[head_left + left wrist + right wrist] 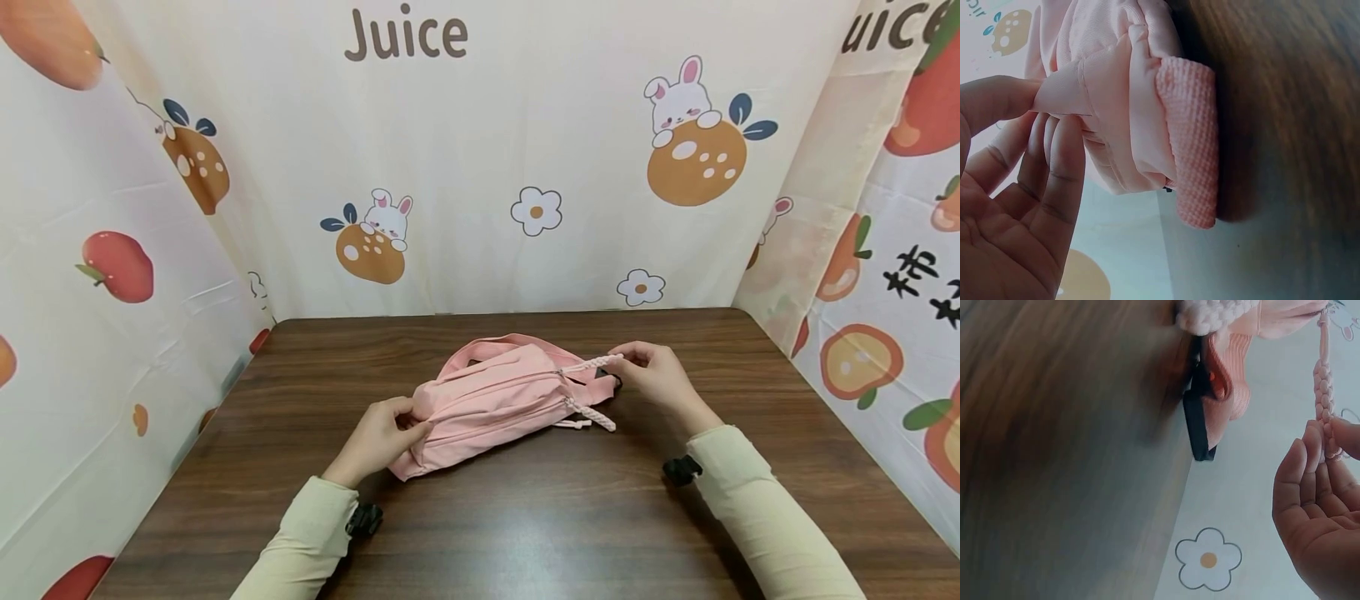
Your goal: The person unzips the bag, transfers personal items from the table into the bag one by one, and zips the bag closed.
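Note:
A pink waist bag [491,398] with zippers and a strap lies at a slant on the table. My left hand [380,435] pinches the fabric at the bag's left end; in the left wrist view, thumb and fingers [1063,169] grip a fold beside a textured pink strap piece [1191,144]. My right hand [656,379] pinches the end of a braided pull cord [592,364], which stretches taut from the upper zipper. A second braided cord [596,414] hangs loose from the lower zipper. Near the right hand, the strap ends in a black buckle part [1197,425], only partly visible.
The dark wood table [540,525] extends around the bag, with its far edge against a printed curtain [465,150]. More printed cloth hangs at the left and right sides. A black wrist camera [365,520] sits on the left cuff, another [682,471] on the right.

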Action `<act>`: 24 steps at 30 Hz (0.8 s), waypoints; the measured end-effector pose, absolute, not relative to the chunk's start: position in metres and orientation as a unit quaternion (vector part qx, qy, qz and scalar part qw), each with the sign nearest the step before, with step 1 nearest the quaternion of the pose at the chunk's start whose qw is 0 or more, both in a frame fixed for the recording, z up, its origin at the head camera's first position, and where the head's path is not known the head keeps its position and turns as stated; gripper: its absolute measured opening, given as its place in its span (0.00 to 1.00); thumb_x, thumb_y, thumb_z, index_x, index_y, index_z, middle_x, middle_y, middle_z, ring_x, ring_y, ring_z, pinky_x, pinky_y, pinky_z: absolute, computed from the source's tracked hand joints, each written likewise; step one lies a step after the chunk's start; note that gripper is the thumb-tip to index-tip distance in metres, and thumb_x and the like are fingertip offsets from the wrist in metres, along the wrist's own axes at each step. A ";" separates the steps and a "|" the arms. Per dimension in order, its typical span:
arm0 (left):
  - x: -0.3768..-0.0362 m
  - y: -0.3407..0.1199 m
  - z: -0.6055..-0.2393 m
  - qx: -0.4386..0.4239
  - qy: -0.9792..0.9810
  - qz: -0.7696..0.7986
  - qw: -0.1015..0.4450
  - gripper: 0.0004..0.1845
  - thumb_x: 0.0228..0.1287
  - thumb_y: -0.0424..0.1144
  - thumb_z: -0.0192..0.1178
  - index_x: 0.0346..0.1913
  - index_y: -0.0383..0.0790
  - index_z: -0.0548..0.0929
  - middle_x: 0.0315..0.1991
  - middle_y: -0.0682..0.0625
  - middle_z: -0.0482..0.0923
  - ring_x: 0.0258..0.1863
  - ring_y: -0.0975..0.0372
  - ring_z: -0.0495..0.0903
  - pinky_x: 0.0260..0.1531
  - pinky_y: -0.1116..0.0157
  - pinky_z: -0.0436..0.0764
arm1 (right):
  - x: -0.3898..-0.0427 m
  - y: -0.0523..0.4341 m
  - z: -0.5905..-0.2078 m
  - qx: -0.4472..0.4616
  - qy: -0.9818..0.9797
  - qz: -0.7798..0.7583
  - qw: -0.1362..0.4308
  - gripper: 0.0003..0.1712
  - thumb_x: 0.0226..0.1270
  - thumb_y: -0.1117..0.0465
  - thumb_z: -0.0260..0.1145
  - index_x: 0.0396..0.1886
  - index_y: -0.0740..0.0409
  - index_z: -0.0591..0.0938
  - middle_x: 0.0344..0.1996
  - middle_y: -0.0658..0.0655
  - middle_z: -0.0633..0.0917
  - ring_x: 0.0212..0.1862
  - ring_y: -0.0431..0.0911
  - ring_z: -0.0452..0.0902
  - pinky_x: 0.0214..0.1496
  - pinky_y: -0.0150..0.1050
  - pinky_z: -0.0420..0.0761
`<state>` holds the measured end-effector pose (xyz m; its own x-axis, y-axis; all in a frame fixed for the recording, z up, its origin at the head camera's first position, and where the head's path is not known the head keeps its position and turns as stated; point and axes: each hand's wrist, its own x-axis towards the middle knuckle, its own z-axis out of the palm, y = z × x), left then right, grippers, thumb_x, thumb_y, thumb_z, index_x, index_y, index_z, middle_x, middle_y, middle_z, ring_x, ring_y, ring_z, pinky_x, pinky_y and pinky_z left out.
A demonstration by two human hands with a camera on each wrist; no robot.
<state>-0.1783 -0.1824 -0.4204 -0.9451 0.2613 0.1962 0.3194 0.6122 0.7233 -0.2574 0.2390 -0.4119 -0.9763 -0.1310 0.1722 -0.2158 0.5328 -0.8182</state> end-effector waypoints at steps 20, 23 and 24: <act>-0.179 -0.182 -0.422 -0.159 -0.899 -0.406 0.041 0.04 0.59 0.36 0.68 0.30 0.44 0.83 0.27 0.55 0.79 0.26 0.70 0.75 0.30 0.72 0.76 | -0.260 0.257 -0.422 0.099 -0.884 0.457 -0.020 0.13 0.66 0.63 0.65 0.43 0.70 0.84 0.24 0.56 0.83 0.26 0.34 0.73 0.29 0.32 0.76; -0.179 -0.182 -0.422 -0.158 -0.900 -0.405 0.042 0.04 0.59 0.36 0.68 0.30 0.44 0.83 0.27 0.55 0.79 0.27 0.70 0.75 0.30 0.72 0.76 | -0.260 0.257 -0.422 0.096 -0.889 0.446 -0.032 0.13 0.67 0.63 0.64 0.42 0.71 0.84 0.24 0.54 0.83 0.27 0.35 0.73 0.30 0.33 0.77; -0.179 -0.182 -0.422 -0.157 -0.900 -0.405 0.041 0.04 0.59 0.36 0.68 0.30 0.44 0.83 0.27 0.55 0.79 0.27 0.70 0.75 0.30 0.72 0.76 | -0.259 0.258 -0.422 0.091 -0.891 0.443 -0.036 0.13 0.66 0.64 0.64 0.42 0.72 0.84 0.24 0.54 0.83 0.27 0.35 0.73 0.31 0.33 0.77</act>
